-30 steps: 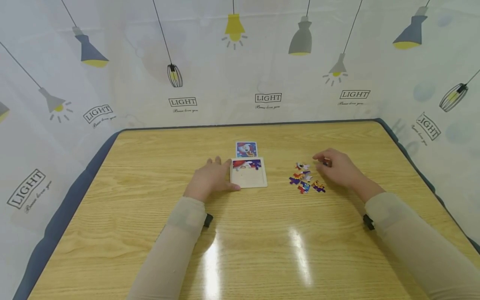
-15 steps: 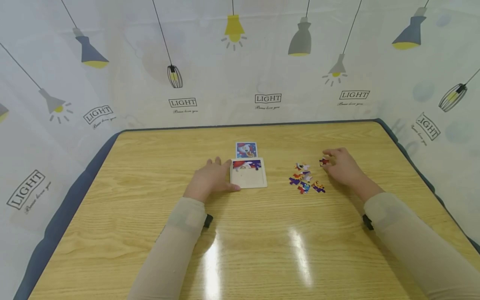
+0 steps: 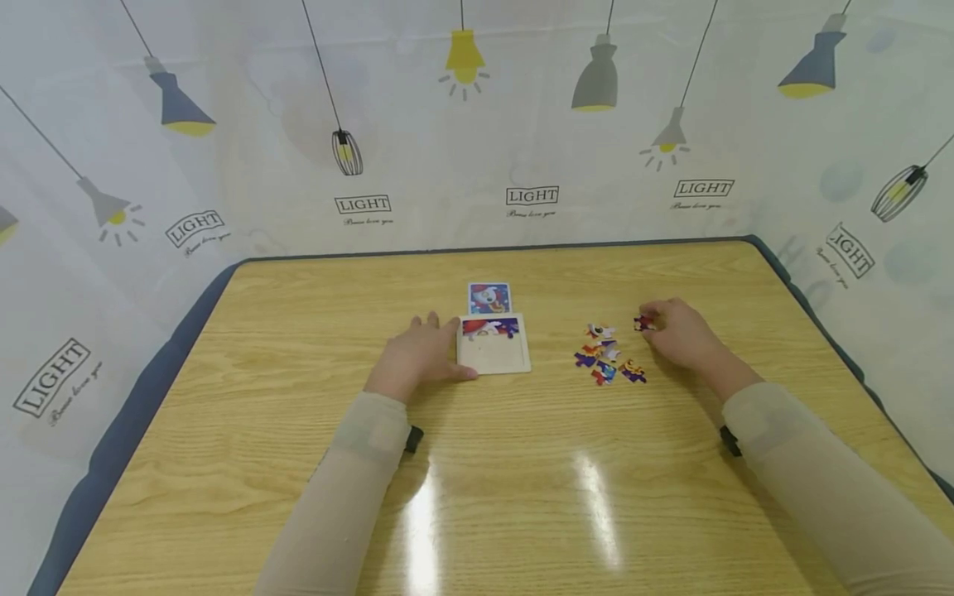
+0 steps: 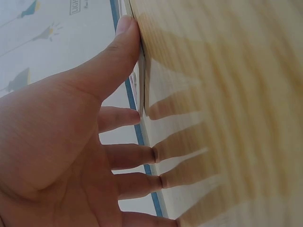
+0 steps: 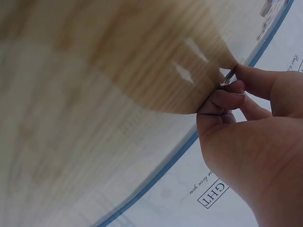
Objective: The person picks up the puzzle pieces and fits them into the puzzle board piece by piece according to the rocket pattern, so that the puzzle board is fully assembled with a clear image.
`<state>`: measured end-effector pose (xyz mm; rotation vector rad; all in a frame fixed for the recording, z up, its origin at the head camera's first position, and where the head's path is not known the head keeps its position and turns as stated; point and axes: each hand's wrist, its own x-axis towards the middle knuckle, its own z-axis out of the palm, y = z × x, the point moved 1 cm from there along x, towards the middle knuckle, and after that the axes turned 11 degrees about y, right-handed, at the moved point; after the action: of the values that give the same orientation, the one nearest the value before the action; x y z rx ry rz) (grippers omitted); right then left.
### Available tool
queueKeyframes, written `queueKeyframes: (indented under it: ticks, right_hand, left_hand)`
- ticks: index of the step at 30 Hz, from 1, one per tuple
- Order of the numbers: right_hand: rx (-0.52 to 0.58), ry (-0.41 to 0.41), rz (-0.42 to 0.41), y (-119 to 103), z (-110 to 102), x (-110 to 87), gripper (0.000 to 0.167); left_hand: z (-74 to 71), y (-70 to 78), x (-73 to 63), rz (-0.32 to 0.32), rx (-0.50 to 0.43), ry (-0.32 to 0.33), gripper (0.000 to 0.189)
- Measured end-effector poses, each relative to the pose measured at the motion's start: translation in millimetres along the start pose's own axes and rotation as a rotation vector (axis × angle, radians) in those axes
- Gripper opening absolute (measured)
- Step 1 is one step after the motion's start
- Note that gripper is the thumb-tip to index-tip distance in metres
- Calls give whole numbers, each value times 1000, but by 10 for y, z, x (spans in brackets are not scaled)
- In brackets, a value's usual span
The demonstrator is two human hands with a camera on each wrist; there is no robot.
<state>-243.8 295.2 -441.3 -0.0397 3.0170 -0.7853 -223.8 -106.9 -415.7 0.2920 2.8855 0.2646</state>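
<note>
My right hand [image 3: 680,333], to the right of the loose pieces, pinches a dark red and purple jigsaw piece [image 3: 643,323] low over the table. In the right wrist view its thin edge [image 5: 230,75] shows between thumb and fingertips, with the other fingers curled. My left hand [image 3: 421,354] lies with spread, fairly straight fingers at the left side of a pale puzzle tray [image 3: 495,356]; the thumb [image 4: 124,33] touches the tray's edge. Along the tray's top sits a joined strip of red, white and purple pieces [image 3: 488,327]; the part below it is bare.
Several loose jigsaw pieces [image 3: 607,352] lie in a cluster between the tray and my right hand. Behind the tray is a small picture card [image 3: 489,297] of a white character in a red hat. The wooden table [image 3: 514,463] ends at a patterned curtain [image 3: 417,223].
My right hand has shifted slightly right, away from the loose pieces, and the dark piece now shows at its fingertips, which have closed in on it. The left hand and tray stay put.
</note>
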Motion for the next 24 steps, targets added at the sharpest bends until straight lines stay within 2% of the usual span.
queueKeyframes:
  ticks: [5,9,12,24]
  right_hand:
    - [20,-2,35,12,5,1,53]
    - [53,-2,75,14,-7,-14,60]
    - [59,-2,71,14,-16,-24,65]
    - [55,14,18,-8,-24,-46,47]
  left_hand:
    - [8,1,-2,3,-3,1,104]
    - [13,-1,-5,2,-14,3,104]
    - [11,0,-9,-3,-21,1,104]
    - [25,-8,2,-5,-22,1,105]
